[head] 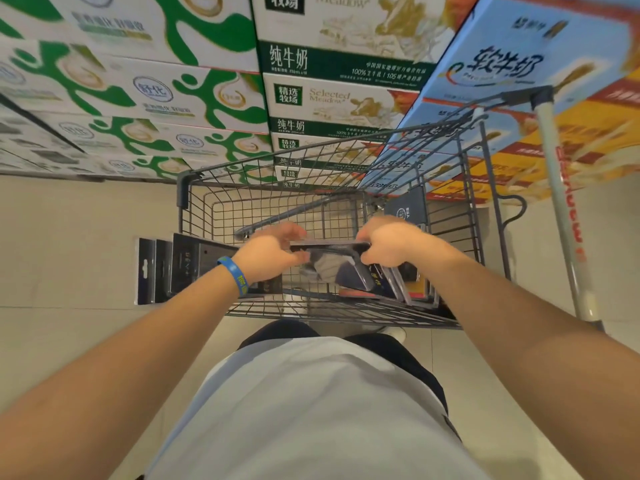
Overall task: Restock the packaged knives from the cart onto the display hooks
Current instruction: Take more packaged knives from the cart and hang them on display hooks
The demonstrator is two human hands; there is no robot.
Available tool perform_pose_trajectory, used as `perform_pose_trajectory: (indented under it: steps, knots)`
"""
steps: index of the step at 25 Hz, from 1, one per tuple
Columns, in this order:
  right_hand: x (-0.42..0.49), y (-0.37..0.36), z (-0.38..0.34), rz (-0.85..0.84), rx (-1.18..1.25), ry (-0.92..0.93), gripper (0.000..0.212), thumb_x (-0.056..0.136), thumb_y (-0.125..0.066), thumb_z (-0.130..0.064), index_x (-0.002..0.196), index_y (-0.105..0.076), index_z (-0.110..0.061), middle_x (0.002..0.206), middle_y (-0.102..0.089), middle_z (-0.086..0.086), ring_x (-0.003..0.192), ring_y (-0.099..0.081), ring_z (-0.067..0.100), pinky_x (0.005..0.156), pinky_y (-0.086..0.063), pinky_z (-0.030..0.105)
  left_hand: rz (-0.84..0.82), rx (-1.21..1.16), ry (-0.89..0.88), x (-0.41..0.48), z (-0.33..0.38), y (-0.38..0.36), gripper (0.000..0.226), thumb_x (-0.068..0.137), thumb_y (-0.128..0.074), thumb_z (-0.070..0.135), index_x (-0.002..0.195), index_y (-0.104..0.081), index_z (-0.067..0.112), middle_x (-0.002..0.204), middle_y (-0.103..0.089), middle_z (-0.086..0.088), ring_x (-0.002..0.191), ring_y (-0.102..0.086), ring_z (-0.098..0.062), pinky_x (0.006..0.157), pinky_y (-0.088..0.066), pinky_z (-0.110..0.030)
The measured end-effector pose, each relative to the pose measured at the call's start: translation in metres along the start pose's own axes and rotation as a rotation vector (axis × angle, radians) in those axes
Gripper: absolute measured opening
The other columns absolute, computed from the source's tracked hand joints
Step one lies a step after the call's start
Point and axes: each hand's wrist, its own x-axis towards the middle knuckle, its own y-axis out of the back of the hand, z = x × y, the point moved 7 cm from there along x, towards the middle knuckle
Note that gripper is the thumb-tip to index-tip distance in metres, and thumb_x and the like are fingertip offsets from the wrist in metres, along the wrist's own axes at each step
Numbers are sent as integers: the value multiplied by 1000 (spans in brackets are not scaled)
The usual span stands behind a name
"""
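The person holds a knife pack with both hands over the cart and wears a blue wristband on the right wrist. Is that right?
Not quite. The head view shows the blue wristband on the left wrist, not the right. The rest holds: the left hand and the right hand both grip the packaged knife over the shopping cart.

Stacked milk cases fill the far side: green-and-white cases on the left; white cases with dark green bands and a cow picture in the middle; pale blue cases to the right; orange-yellow cases at the far right; beige floor tiles below; a grey shirt and dark shorts at the near edge; a blue wristband left of centre.
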Motion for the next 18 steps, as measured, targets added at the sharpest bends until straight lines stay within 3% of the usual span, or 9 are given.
perform_pose_trajectory:
  steps: [3, 6, 7, 8, 9, 11, 12, 15, 18]
  knots:
    - [-30, 52, -14, 85, -48, 92, 19, 90, -67, -27, 107, -73, -26, 94, -70, -1, 85, -65, 23, 71, -53, 33, -112, 292, -125, 14, 24, 13, 92, 73, -80, 52, 150, -32, 37, 158, -32, 4, 141, -36, -21, 109, -34, -35]
    - [-67, 113, -33, 86, -114, 143, 13, 84, -72, -29, 79, -72, -40, 68, -66, -6, 66, -62, 19, 59, -50, 31, -132, 503, -257, 24, 48, 25, 109, 62, -80, 67, 152, -24, 43, 165, -8, 8, 146, -20, -15, 116, -25, -36]
    - [-80, 135, -38, 109, -120, 162, 13, 81, -74, -31, 73, -71, -41, 65, -67, -4, 66, -63, 21, 60, -53, 33, -127, 511, -298, 25, 57, 31, 101, 60, -78, 72, 147, -31, 50, 163, -18, 15, 140, -30, -10, 111, -31, -30]
    - [-92, 157, -42, 146, -112, 176, 8, 78, -76, -35, 75, -74, -42, 66, -69, -3, 68, -65, 21, 63, -54, 36, -111, 451, -316, 25, 67, 40, 85, 59, -75, 75, 135, -40, 60, 151, -40, 24, 127, -46, -4, 99, -40, -17]
    - [-104, 176, -44, 180, -96, 182, 8, 76, -77, -38, 80, -76, -44, 69, -72, -6, 68, -66, 16, 65, -54, 36, -83, 314, -323, 23, 78, 50, 67, 58, -75, 75, 119, -47, 69, 125, -61, 32, 110, -60, 0, 83, -46, -10]
    - [-122, 207, -44, 286, -64, 188, 9, 78, -79, -38, 85, -77, -44, 74, -74, -13, 72, -67, 8, 67, -53, 34, 3, 30, -376, 22, 93, 69, 51, 62, -81, 61, 104, -54, 68, 85, -73, 27, 84, -69, 3, 65, -47, -10]
    - [-125, 218, -42, 399, -61, 183, 11, 80, -79, -37, 91, -77, -40, 81, -75, -12, 80, -69, 12, 72, -54, 36, 59, -65, -399, 21, 97, 77, 48, 63, -84, 53, 101, -57, 64, 78, -74, 22, 78, -69, 4, 64, -48, -13]
    - [-130, 223, -30, 908, 30, 118, 44, 85, -80, -36, 124, -68, -22, 136, -62, 2, 122, -58, 25, 105, -48, 46, 192, -232, -384, 19, 101, 95, 38, 62, -86, 47, 90, -62, 56, 75, -75, 15, 72, -69, 1, 69, -53, -26]
    - [-135, 170, -22, 1304, 352, 91, 68, 90, -77, -33, 149, -47, -17, 156, -43, 8, 145, -40, 24, 118, -37, 44, 213, -217, -373, 20, 102, 99, 37, 61, -86, 46, 92, -66, 42, 78, -76, 8, 78, -72, -11, 76, -60, -41]
